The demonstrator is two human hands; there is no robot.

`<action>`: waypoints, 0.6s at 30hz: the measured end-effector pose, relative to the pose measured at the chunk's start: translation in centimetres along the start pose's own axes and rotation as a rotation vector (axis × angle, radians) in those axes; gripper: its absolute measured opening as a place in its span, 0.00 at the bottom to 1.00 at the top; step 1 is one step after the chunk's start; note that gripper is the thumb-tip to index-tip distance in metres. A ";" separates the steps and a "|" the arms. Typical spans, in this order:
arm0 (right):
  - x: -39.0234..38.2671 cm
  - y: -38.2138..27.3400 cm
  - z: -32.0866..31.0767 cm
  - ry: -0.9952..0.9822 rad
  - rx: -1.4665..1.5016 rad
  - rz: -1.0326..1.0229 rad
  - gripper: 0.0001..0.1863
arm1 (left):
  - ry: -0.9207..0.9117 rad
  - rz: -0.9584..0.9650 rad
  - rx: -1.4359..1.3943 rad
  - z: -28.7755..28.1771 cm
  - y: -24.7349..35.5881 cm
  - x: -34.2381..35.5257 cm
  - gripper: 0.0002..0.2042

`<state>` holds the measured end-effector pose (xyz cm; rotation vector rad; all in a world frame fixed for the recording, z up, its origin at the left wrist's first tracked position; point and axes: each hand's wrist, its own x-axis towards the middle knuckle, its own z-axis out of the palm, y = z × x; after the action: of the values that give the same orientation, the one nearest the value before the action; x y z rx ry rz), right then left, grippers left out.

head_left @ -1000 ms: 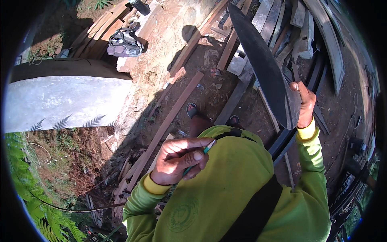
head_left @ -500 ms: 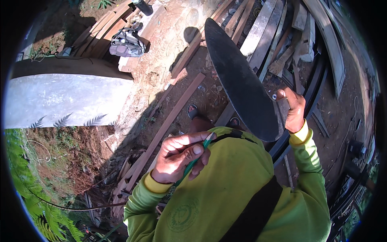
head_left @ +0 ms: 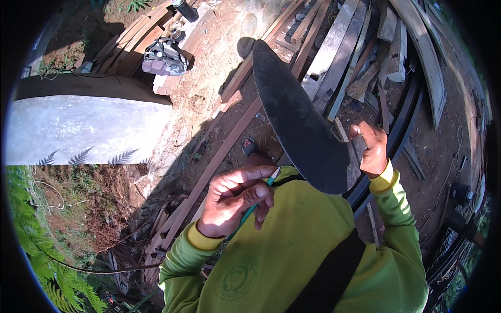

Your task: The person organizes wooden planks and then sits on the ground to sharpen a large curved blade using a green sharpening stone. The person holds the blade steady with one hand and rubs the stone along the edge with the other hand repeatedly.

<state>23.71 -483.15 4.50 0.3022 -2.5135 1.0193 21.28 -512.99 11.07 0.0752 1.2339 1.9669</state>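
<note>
In my left hand point(head_left: 237, 198) a green pencil point(head_left: 250, 211) is pinched between thumb and fingers, its bare sharpened tip pointing up and to the right. My right hand point(head_left: 371, 147) is wrapped round the grip end of a machete point(head_left: 300, 112). Its wide, dark blade slants up and to the left, rounded at the far end. The blade's lower end is close to my green shirt point(head_left: 292, 235); I cannot tell whether they touch. Pencil tip and blade are apart.
Wooden planks point(head_left: 334, 47) lie piled ahead, and a long reddish beam point(head_left: 219, 159) crosses the ground in front of me. A grey bag point(head_left: 164, 55) and a dark bottle point(head_left: 185, 10) rest at the upper left. A pale slab point(head_left: 88, 125) and ferns point(head_left: 47, 245) are on the left.
The machete has shifted left and down with my right hand, bringing its blade closer to the pencil. My left hand has hardly moved and still holds the pencil.
</note>
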 end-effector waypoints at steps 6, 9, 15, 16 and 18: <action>0.5 -1.4 0.3 -0.136 -0.044 -0.274 0.12 | 0.067 0.053 -0.151 -0.3 -1.8 -0.7 0.15; 0.5 -1.9 1.1 -0.057 -0.195 -0.426 0.11 | 0.043 -0.006 0.048 0.6 -1.0 -0.7 0.18; 1.0 -2.6 0.4 -0.126 -0.101 -0.479 0.13 | -0.198 -0.069 -0.023 -0.2 -1.8 -1.0 0.21; 1.0 -2.7 0.4 -0.121 -0.099 -0.487 0.13 | -0.242 -0.016 0.169 -0.5 -1.9 -0.9 0.21; 0.9 -2.8 0.4 -0.110 -0.096 -0.504 0.13 | -0.275 0.011 0.260 -0.8 -2.3 -1.0 0.21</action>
<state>23.71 -485.47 6.35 0.9267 -2.3807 0.6919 22.94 -513.72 9.22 0.4682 1.2976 1.7263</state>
